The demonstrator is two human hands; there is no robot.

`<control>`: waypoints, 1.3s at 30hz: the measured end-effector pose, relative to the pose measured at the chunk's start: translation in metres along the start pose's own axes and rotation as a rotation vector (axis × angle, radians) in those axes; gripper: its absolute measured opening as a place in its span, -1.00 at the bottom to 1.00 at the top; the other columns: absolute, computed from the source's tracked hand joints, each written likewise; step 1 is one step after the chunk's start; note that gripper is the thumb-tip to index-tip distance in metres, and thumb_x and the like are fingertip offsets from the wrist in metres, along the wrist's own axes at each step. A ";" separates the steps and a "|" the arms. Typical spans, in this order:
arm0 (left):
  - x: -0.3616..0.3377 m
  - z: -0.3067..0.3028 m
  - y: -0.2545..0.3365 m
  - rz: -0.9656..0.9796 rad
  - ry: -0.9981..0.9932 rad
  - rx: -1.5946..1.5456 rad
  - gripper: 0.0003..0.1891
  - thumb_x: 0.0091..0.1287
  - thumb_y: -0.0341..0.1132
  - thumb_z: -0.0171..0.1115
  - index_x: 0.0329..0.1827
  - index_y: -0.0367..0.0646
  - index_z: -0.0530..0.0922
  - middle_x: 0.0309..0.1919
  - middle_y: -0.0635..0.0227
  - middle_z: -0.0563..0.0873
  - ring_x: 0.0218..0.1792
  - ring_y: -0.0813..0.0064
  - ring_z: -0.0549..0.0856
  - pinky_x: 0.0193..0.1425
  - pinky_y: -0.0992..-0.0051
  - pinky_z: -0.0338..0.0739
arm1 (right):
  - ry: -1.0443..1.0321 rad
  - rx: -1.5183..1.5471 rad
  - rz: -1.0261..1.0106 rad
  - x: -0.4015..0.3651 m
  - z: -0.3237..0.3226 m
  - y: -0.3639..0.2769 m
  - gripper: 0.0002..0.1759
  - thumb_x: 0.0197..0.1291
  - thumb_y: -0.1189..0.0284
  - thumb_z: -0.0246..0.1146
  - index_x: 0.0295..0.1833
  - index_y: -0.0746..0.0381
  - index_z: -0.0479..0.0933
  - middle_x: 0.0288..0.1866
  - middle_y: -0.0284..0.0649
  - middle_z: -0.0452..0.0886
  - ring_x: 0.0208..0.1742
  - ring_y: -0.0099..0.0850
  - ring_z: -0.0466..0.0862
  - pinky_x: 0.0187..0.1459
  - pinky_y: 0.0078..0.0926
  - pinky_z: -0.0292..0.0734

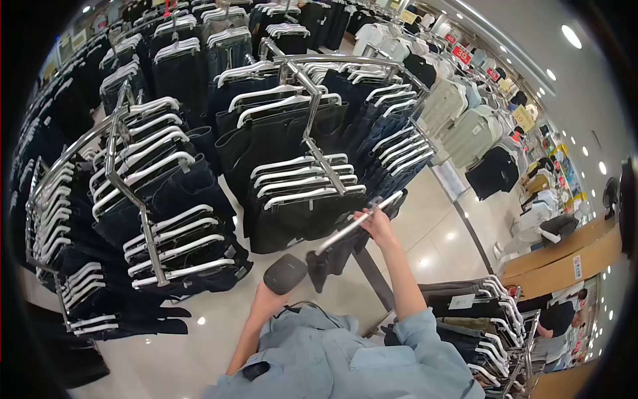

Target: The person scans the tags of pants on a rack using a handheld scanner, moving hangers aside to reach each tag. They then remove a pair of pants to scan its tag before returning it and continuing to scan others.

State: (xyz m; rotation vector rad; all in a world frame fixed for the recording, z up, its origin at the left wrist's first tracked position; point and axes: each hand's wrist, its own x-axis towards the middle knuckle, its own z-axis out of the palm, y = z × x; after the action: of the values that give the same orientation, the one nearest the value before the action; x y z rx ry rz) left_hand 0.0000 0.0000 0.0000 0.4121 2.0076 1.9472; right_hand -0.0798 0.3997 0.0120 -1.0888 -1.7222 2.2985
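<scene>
My left hand [269, 300] is closed around a dark, rounded-square handheld device [286, 274] with a small light mark on its face. It is held low in front of my blue shirt, and its exact kind does not show. My right hand [377, 226] reaches forward, its fingers closed on a long white hanger [349, 231] that slants down to the left. Dark trousers [330, 263] hang below this hanger. Its lower left end is close to the device. Just beyond, black trousers [302, 219] hang on white hangers from a chrome rack arm [324, 163].
Another chrome rack [143, 213] with dark trousers stands at the left. Close by my right side is a rack of folded garments [458, 302]. Pale tiled floor [432, 233] lies between the racks. A cardboard box [558, 253] is at the right, with people beyond.
</scene>
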 end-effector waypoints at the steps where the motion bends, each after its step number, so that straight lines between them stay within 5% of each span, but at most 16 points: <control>1: 0.000 -0.002 0.002 -0.006 0.025 -0.063 -0.74 0.32 -0.38 0.52 -0.01 -0.22 0.65 -0.43 0.44 0.71 -0.51 0.65 0.62 -0.43 0.54 0.52 | -0.071 0.035 -0.033 0.001 0.012 0.000 -0.39 0.68 -0.02 -0.17 0.25 0.36 0.39 0.15 0.14 0.74 0.17 -0.12 0.78 0.20 -0.31 0.63; 5: -0.001 -0.001 0.028 -0.223 0.081 -0.097 -0.81 0.31 -0.46 0.50 -0.09 -0.23 0.66 -0.46 0.47 0.68 -0.52 0.70 0.59 -0.45 0.56 0.48 | -0.149 0.055 -0.092 0.027 0.040 0.006 -0.44 0.73 0.05 -0.26 0.06 0.31 0.45 0.11 0.13 0.76 0.13 -0.14 0.79 0.11 -0.35 0.68; 16: 0.009 0.004 0.028 -0.266 0.139 -0.076 -0.82 0.30 -0.44 0.48 -0.10 -0.27 0.69 -0.47 0.48 0.69 -0.53 0.66 0.59 -0.44 0.50 0.49 | -0.113 0.242 -0.118 0.048 0.070 0.014 -0.45 0.71 0.04 -0.15 -0.11 0.28 0.49 -0.06 0.07 0.77 -0.02 -0.15 0.81 -0.01 -0.39 0.71; 19: 0.016 0.009 0.024 -0.273 0.123 -0.076 -0.80 0.30 -0.42 0.49 -0.08 -0.27 0.70 -0.48 0.48 0.69 -0.52 0.67 0.59 -0.43 0.51 0.48 | -0.123 0.244 -0.143 0.046 0.074 0.007 -0.45 0.72 0.10 -0.17 0.17 0.41 0.46 0.02 0.06 0.75 0.06 -0.16 0.78 0.11 -0.31 0.64; 25: 0.031 0.014 0.032 -0.304 0.051 -0.016 -0.74 0.32 -0.36 0.50 0.00 -0.26 0.70 -0.44 0.49 0.71 -0.50 0.70 0.57 -0.42 0.53 0.46 | -0.063 0.054 -0.169 0.037 0.106 0.054 -0.40 0.72 0.08 -0.24 0.05 0.44 0.43 -0.10 0.19 0.77 -0.12 -0.12 0.85 -0.14 -0.38 0.77; 27: 0.038 0.017 0.037 -0.312 0.030 -0.032 -0.72 0.33 -0.35 0.50 0.03 -0.27 0.70 -0.38 0.47 0.75 -0.46 0.69 0.59 -0.38 0.51 0.50 | -0.092 0.126 -0.199 0.046 0.103 0.057 -0.33 0.68 -0.07 -0.14 -0.05 0.39 0.47 -0.15 0.16 0.80 -0.21 -0.18 0.85 -0.21 -0.42 0.76; 30: 0.045 0.015 0.034 -0.315 0.018 0.002 -0.70 0.32 -0.35 0.50 0.06 -0.28 0.70 -0.28 0.42 0.78 -0.39 0.67 0.62 -0.32 0.50 0.54 | -0.150 0.146 -0.214 0.051 0.108 0.057 -0.35 0.69 -0.03 -0.16 -0.03 0.41 0.47 -0.14 0.16 0.79 -0.16 -0.15 0.86 -0.20 -0.37 0.78; 33: 0.051 0.017 0.023 -0.268 -0.002 -0.006 -0.80 0.32 -0.43 0.50 -0.07 -0.24 0.67 -0.46 0.50 0.69 -0.51 0.69 0.60 -0.44 0.56 0.47 | -0.112 0.193 -0.196 0.056 0.112 0.062 -0.43 0.67 0.03 -0.05 0.03 0.42 0.45 -0.19 0.16 0.78 -0.20 -0.14 0.85 -0.25 -0.39 0.77; 37: 0.058 0.013 0.016 -0.203 -0.048 0.027 -0.81 0.34 -0.42 0.49 -0.07 -0.24 0.68 -0.46 0.50 0.68 -0.50 0.70 0.60 -0.44 0.57 0.48 | -0.020 0.189 -0.216 0.063 0.120 0.078 -0.43 0.65 0.01 0.00 -0.04 0.39 0.50 -0.29 0.09 0.78 -0.33 -0.19 0.84 -0.36 -0.40 0.75; 39: 0.061 0.011 0.017 -0.284 -0.112 0.004 -0.66 0.32 -0.36 0.50 0.09 -0.31 0.66 -0.21 0.35 0.79 -0.31 0.61 0.68 -0.20 0.49 0.61 | 0.027 0.164 -0.257 0.065 0.120 0.081 -0.42 0.64 0.01 0.02 -0.12 0.36 0.54 -0.36 0.02 0.77 -0.43 -0.26 0.81 -0.43 -0.43 0.73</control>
State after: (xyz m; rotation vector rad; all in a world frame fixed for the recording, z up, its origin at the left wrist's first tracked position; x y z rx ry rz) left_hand -0.0509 0.0354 0.0150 0.2164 1.8845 1.7095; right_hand -0.1680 0.3014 -0.0754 -0.8130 -1.5302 2.2070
